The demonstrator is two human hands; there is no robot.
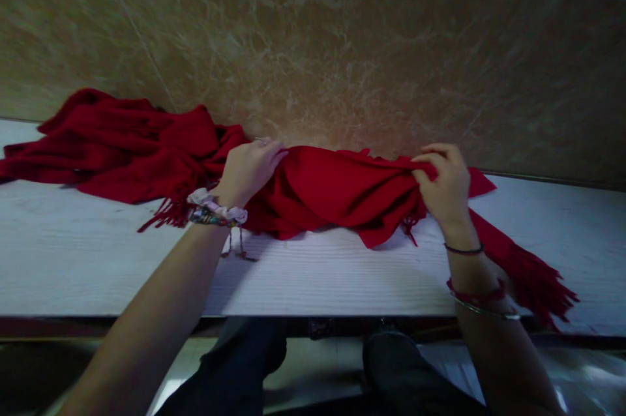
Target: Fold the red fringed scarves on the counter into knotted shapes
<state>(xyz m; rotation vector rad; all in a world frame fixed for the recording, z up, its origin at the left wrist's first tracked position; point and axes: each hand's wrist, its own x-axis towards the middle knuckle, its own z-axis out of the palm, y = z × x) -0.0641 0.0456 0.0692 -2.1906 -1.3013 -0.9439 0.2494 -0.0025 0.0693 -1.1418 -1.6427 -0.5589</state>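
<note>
A red fringed scarf [337, 188] lies bunched on a white wood-grain surface, part of it stretched between my hands. My left hand [250, 168] grips its upper edge, the fingertips partly hidden by the cloth. Thumb and fingers of my right hand [444, 182] pinch the same edge farther right. To the left, more rumpled red cloth [141, 145] is heaped, with tassels hanging toward the front; I cannot tell whether it is one piece with the scarf. Beyond my right wrist, a fringed end [525, 266] trails toward the front edge.
Behind the white bench-like surface [98, 259] rises a brown marbled wall [317, 44], close against the cloth. The surface is narrow, with a dark front edge. My legs in dark trousers [239, 364] show below it, over a shiny floor.
</note>
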